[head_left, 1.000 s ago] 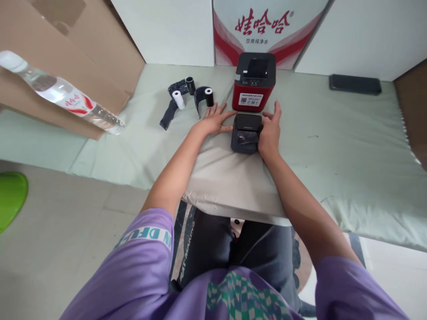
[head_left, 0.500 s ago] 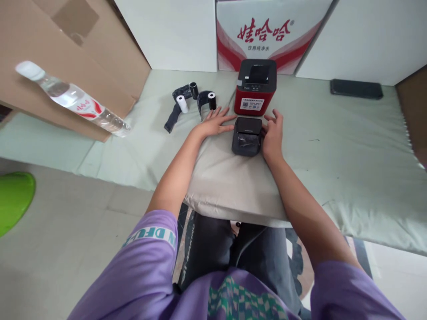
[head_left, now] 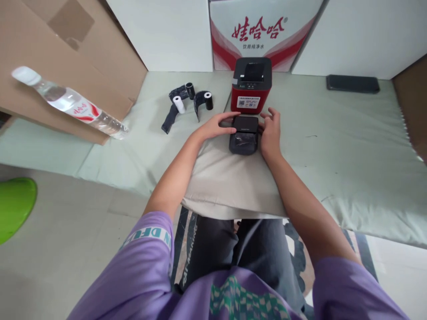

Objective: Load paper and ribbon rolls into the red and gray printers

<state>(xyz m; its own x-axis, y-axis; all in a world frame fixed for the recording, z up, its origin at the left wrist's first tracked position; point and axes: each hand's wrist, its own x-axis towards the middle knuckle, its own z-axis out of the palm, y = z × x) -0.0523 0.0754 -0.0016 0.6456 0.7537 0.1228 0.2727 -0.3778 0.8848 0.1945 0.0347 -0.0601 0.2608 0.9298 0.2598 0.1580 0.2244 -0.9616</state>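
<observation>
Small black printer (head_left: 244,135), lying flat on grey cushion, before red printer

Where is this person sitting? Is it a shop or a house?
Hard to say, but it looks more like a storeroom or packing corner. A big cardboard box and a printed water carton stand at the back, and two small label printers sit on a padded mat.

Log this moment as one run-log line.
left hand: on small black printer | right hand: against its right side | behind: red printer | left: paper rolls
</observation>
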